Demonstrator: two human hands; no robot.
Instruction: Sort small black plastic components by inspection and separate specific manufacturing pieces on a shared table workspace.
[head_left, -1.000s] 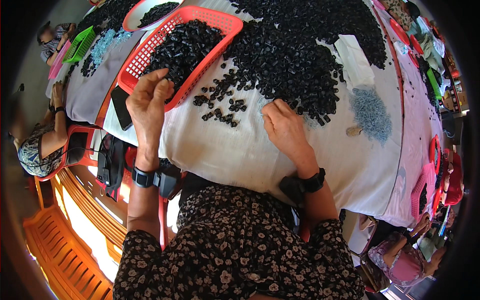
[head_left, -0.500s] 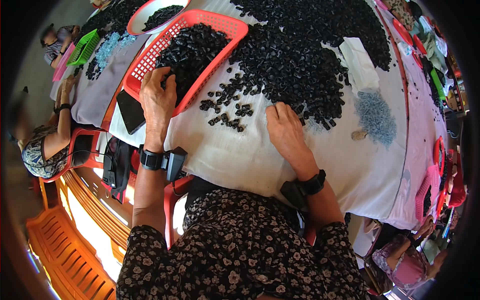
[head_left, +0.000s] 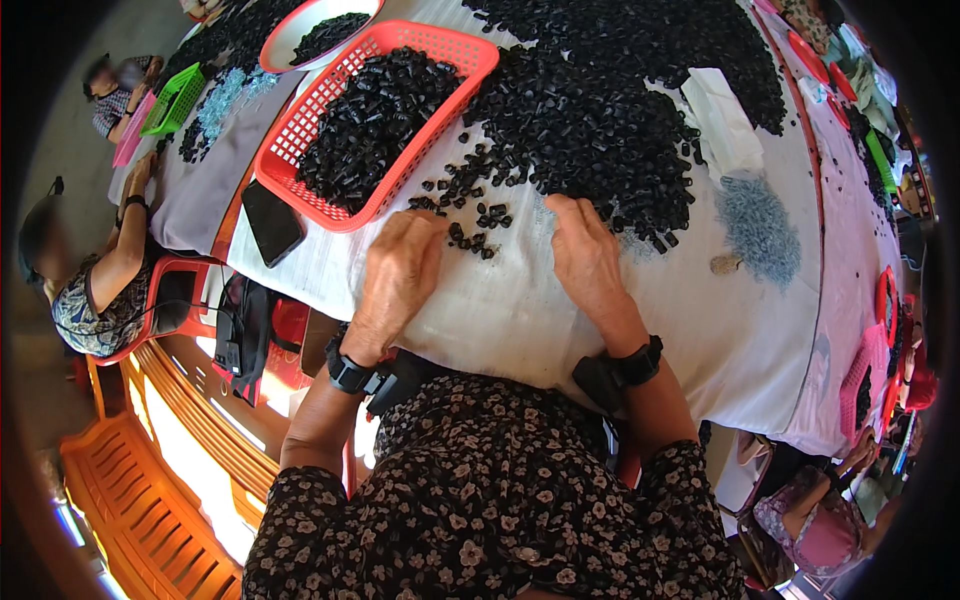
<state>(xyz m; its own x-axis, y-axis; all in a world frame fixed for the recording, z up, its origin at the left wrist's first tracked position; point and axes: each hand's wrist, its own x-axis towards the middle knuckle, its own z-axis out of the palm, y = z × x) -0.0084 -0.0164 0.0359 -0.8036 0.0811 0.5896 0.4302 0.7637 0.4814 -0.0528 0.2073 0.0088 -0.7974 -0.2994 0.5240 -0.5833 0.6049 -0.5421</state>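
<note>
My left hand (head_left: 402, 275) is just below the small loose black plastic pieces (head_left: 468, 188) on the cloth, fingers bent and drawn together at their edge. Whatever it may hold is hidden. My right hand (head_left: 588, 260) rests on the cloth at the near edge of the large pile of black pieces (head_left: 610, 140), its fingers curled together; what lies in them, if anything, does not show. Between the hands lie a few scattered pieces. To the far left of my left hand sits a red plastic basket (head_left: 270, 165), well filled with the same black pieces (head_left: 375, 125).
A black phone (head_left: 270, 222) lies left of the basket. Beyond stands a red-rimmed white bowl (head_left: 285, 45). On the right are a folded white cloth (head_left: 722, 120) and a heap of clear bluish bits (head_left: 758, 232). Other people sit at left and lower right.
My left hand has moved from over the basket, right and nearer, to the loose pieces on the cloth. My right hand stays by the pile with only a slight shift.
</note>
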